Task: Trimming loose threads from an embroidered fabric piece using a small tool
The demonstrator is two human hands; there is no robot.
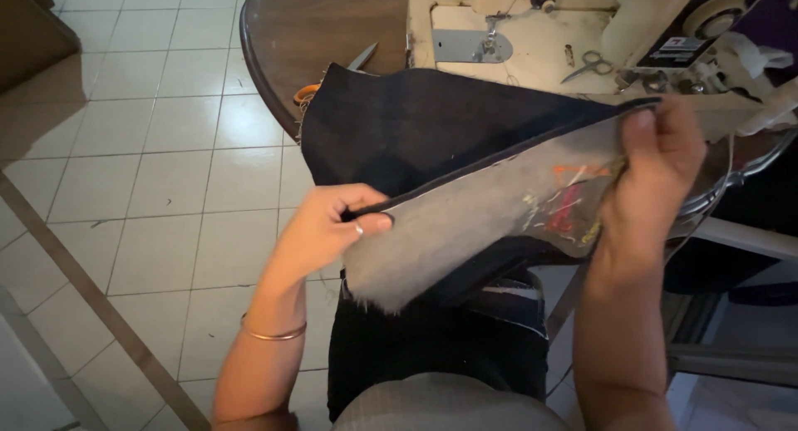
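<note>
Over pale floor tiles (150, 190), the left hand (328, 223) pinches the folded edge of a dark fabric piece (432, 128), whose grey underside (465, 223) looks fuzzy and frayed. Stretched taut, the cloth spans to the right hand (657, 161), closed on its far corner near bright embroidery threads (565, 202). Behind sit a cream sewing machine (532, 40) and small scissors (588, 65).

The room is dim, with soft light coming from the left onto the pale floor tiles (150, 148), shiny spots on the round table's (283, 32) edge, dark shadows under it, and a slightly fuzzy picture that bends a little at the edges.
</note>
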